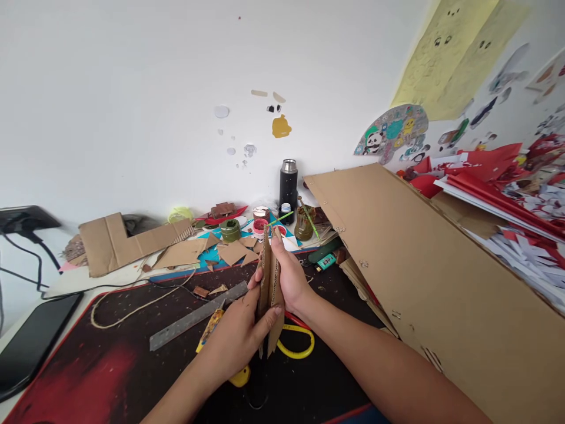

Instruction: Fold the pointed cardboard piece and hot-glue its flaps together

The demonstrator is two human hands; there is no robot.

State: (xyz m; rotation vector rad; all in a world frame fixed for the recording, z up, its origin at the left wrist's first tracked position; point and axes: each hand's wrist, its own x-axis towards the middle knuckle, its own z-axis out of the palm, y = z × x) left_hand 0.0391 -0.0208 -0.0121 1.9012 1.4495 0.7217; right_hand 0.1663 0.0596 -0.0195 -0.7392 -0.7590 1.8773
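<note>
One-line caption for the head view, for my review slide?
Left hand and right hand hold brown corrugated cardboard upright above a black-and-red desk mat.

The left hand [238, 330] is bare, and the left forearm [189, 383], toward seven o'clock, is bare and smooth, slim at the wrist. The right hand [291, 280] is bare too, and the right forearm [371, 359], toward four o'clock, is uncovered from the wrist out to the picture's edge, growing broader along its length. The left thumbnail [278, 310] looks short.
</note>
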